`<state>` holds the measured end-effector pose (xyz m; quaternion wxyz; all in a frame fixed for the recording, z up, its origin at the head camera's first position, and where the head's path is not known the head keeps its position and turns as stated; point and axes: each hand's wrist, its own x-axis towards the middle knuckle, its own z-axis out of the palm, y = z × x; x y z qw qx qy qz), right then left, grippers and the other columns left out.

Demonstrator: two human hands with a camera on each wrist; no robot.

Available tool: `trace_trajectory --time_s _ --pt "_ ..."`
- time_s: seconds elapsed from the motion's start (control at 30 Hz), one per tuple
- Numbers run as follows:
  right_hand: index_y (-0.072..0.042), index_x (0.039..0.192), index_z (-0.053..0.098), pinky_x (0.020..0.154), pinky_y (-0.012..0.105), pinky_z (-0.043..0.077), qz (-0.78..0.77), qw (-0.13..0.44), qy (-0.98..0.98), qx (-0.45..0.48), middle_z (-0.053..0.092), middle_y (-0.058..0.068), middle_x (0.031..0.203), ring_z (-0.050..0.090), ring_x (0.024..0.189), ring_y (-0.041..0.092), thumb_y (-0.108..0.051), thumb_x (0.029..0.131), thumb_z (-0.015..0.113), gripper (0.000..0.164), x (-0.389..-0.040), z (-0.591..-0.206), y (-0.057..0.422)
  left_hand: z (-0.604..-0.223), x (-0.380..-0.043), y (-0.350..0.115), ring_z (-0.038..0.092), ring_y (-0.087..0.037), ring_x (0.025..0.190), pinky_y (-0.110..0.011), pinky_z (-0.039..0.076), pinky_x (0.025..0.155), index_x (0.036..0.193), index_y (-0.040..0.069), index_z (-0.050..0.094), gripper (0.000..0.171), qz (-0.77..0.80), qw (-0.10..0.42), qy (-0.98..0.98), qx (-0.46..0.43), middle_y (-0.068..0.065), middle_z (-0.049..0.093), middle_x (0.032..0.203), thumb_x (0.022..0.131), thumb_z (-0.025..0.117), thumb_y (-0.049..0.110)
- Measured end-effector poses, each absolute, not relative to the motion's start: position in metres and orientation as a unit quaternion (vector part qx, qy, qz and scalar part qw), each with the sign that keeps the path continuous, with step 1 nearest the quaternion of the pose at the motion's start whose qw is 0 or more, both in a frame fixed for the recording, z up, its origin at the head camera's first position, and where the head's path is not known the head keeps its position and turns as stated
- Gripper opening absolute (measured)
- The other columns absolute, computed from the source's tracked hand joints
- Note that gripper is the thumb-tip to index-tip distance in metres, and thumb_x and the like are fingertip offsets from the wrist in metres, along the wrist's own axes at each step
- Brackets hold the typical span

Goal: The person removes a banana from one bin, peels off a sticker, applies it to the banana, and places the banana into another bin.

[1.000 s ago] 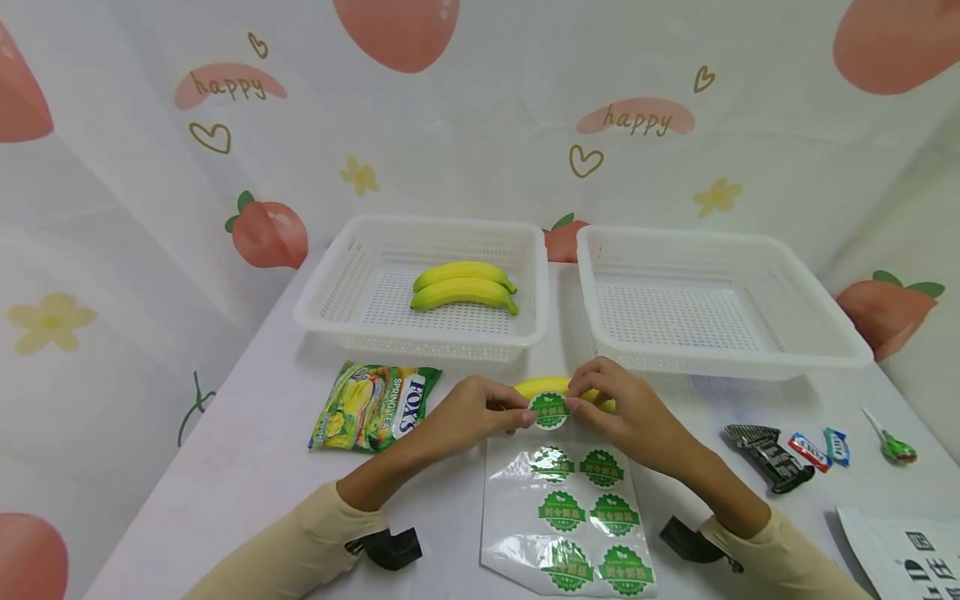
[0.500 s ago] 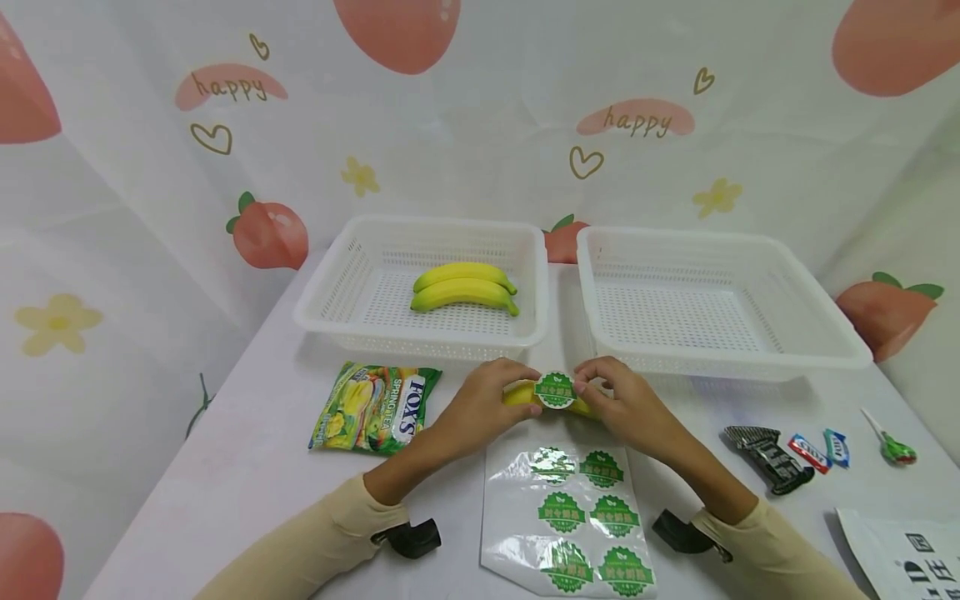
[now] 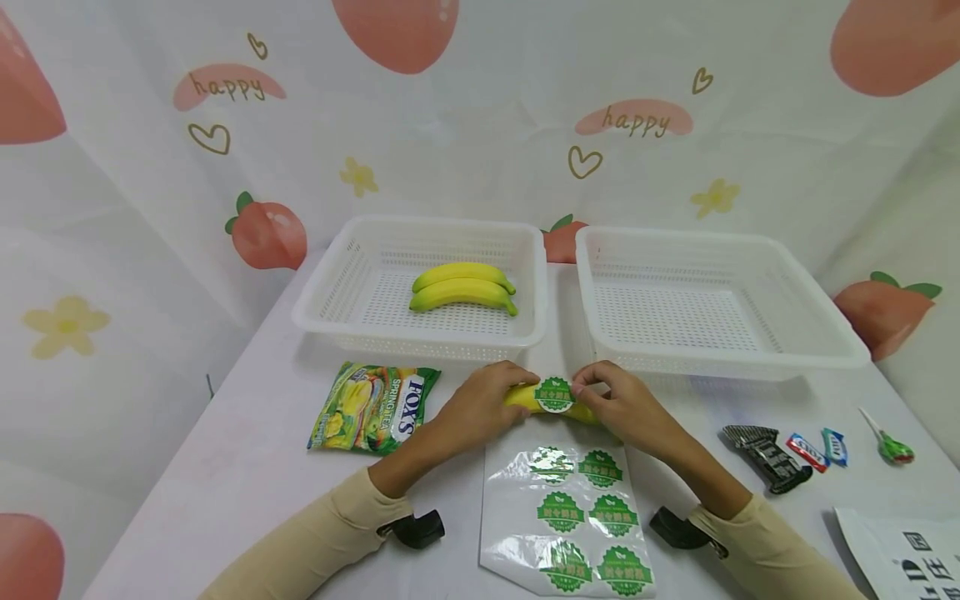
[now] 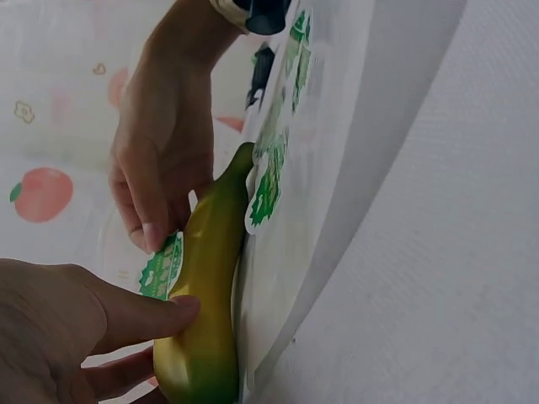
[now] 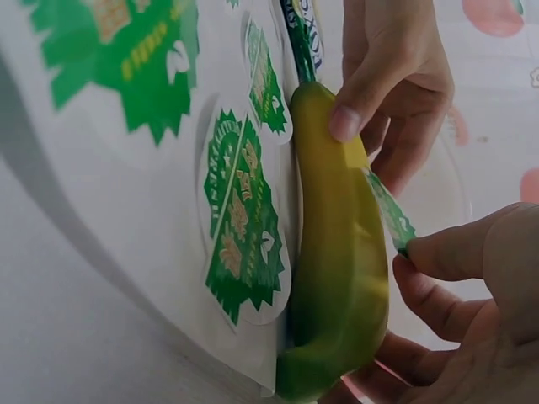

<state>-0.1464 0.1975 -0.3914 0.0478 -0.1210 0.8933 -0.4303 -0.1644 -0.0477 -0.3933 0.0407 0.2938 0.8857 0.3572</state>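
A yellow banana (image 3: 522,398) with greenish ends lies across the table at the far edge of a sticker sheet (image 3: 513,533). My left hand (image 3: 480,408) grips its left end, the thumb pressing the near side in the left wrist view. My right hand (image 3: 633,412) pinches the edge of a round green-and-white sticker (image 5: 392,215) between thumb and forefinger. The sticker's left part lies against the banana's upper side, while the pinched edge stands off it in the right wrist view. Several more green stickers remain on the sheet.
Behind the hands stand a left white basket (image 3: 322,321) holding two bananas (image 3: 462,292) and a right white basket (image 3: 720,362). A FOX'S candy bag (image 3: 375,408) lies left. On the right are a black packet (image 3: 768,458), two small candies (image 3: 808,452), a lollipop (image 3: 895,450) and a white pouch (image 3: 907,550).
My left hand has let go of the sticker and taken hold of the banana. The sticker, pinched by my right hand, has come down onto the banana's side.
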Motion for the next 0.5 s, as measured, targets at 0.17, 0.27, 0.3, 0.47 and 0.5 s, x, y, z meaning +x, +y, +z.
trace_trajectory --time_s 0.17,0.27,0.3,0.47,0.5 --pt "-0.005 0.109 0.068 0.082 0.033 0.057 -0.432 0.05 0.892 -0.122 0.066 0.017 0.13 0.066 0.105 0.025 -0.023 0.106 0.067 0.018 -0.1477 -0.3952 0.1968 -0.392 -0.1642 -0.0459 0.065 -0.024 0.117 -0.043 0.052 0.1 0.136 0.005 0.07 0.046 0.353 0.053 0.89 0.283 -0.009 0.071 0.129 0.092 0.082 0.012" --pt "-0.007 0.108 0.068 0.079 0.031 0.056 -0.428 0.047 0.894 -0.123 0.067 0.015 0.127 0.066 0.1 0.023 -0.024 0.105 0.069 0.018 -0.1485 -0.3976 0.1975 -0.393 -0.1638 -0.0443 0.065 -0.024 0.117 -0.043 0.052 0.1 0.137 0.007 0.07 0.047 0.346 0.049 0.894 0.279 -0.009 0.071 0.13 0.093 0.082 0.019" --pt "-0.008 0.108 0.068 0.08 0.032 0.056 -0.426 0.045 0.895 -0.124 0.067 0.014 0.126 0.066 0.101 0.023 -0.024 0.104 0.07 0.017 -0.1486 -0.398 0.1977 -0.3936 -0.1638 -0.0438 0.065 -0.024 0.118 -0.044 0.052 0.1 0.137 0.007 0.069 0.048 0.348 0.046 0.894 0.279 -0.009 0.071 0.131 0.093 0.082 0.02" --pt "-0.009 0.105 0.067 0.084 0.036 0.055 -0.417 0.032 0.899 -0.131 0.068 0.01 0.117 0.064 0.108 0.025 -0.024 0.103 0.072 0.016 -0.1492 -0.3984 0.197 -0.3952 -0.1645 -0.0399 0.067 -0.027 0.124 -0.047 0.054 0.103 0.141 0.013 0.062 0.05 0.385 0.04 0.88 0.276 -0.01 0.072 0.133 0.096 0.08 0.022" --pt "-0.009 0.105 0.067 0.084 0.037 0.055 -0.417 0.03 0.899 -0.132 0.068 0.009 0.116 0.064 0.108 0.025 -0.024 0.103 0.072 0.017 -0.1492 -0.3982 0.1966 -0.3949 -0.1643 -0.0388 0.068 -0.027 0.123 -0.048 0.054 0.103 0.14 0.014 0.062 0.048 0.393 0.039 0.876 0.276 -0.01 0.073 0.132 0.096 0.079 0.022"
